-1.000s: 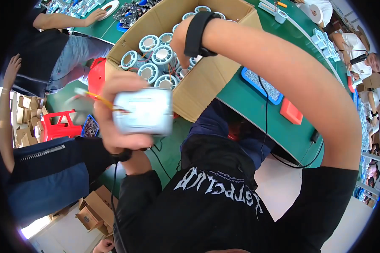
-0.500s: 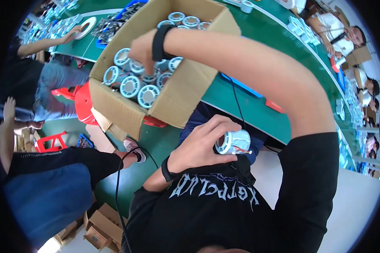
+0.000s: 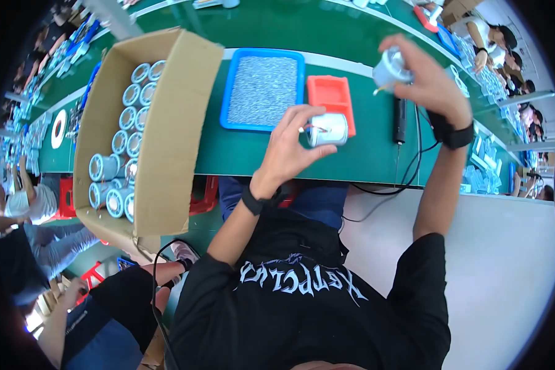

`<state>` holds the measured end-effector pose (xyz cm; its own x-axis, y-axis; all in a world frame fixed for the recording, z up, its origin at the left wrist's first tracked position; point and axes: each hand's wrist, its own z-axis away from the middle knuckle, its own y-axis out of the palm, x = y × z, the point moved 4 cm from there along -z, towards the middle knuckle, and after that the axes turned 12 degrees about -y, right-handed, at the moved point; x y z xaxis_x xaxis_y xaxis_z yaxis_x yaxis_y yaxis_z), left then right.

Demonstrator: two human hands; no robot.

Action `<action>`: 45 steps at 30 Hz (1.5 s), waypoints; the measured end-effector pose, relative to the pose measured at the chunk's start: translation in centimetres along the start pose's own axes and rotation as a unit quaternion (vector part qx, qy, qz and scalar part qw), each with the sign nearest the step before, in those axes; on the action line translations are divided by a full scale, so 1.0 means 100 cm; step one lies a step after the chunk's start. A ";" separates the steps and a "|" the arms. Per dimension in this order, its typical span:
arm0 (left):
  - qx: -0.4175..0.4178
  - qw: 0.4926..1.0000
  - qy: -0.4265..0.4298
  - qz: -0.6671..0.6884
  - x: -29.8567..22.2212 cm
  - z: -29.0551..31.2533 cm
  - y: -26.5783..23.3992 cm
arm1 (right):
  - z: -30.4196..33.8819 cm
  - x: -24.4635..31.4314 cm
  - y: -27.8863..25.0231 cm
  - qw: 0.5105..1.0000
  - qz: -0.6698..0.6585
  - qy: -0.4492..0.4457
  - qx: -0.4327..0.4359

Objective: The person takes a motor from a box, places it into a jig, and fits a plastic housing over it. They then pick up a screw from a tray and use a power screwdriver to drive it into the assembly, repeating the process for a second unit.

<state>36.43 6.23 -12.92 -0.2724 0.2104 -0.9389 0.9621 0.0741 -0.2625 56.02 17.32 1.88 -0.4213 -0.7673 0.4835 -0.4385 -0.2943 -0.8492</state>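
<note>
My left hand [image 3: 288,148] grips a pale blue cylinder with short wires [image 3: 327,130], held on its side over the near edge of the green table. Thumb and fingers wrap its left end. Farther right, my right hand [image 3: 430,81] is shut on a second pale blue cylinder [image 3: 392,69], raised above the table and tilted, with a small wire end hanging below it. Motion smears this hand a little. At the left, an open cardboard box [image 3: 169,132] contains several more such cylinders [image 3: 128,118], their slotted round ends showing.
A blue tray [image 3: 224,92] full of small metal pieces lies on the table [image 3: 256,148]. Beside it is a red divided tray [image 3: 317,82]. A black pen-shaped tool [image 3: 399,120] with a cable stands near my right forearm. Co-workers sit at left and right.
My right hand has come out of the box, swinging right with a cylinder in it. My left hand and its cylinder now appear above the table's near edge. The view has turned rightward.
</note>
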 end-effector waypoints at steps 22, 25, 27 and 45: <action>0.055 0.968 -0.021 -0.246 0.037 -0.048 0.040 | -0.060 -0.101 0.131 0.981 -0.031 -0.033 0.188; 0.057 0.974 0.008 -0.217 0.038 -0.048 0.035 | -0.043 -0.114 0.125 0.977 0.039 0.062 0.203; 0.066 0.977 0.014 -0.203 0.039 -0.048 0.032 | -0.035 -0.110 0.127 0.978 0.033 0.043 0.199; 0.142 0.971 0.058 -0.185 0.036 -0.058 0.027 | -0.006 -0.081 0.135 0.999 0.023 0.031 0.018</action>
<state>38.00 12.88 -15.73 -0.5837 0.3301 -0.7419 0.7593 -0.1020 -0.6427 53.00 19.94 -13.39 -0.4894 -0.7444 0.4542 -0.3895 -0.2794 -0.8776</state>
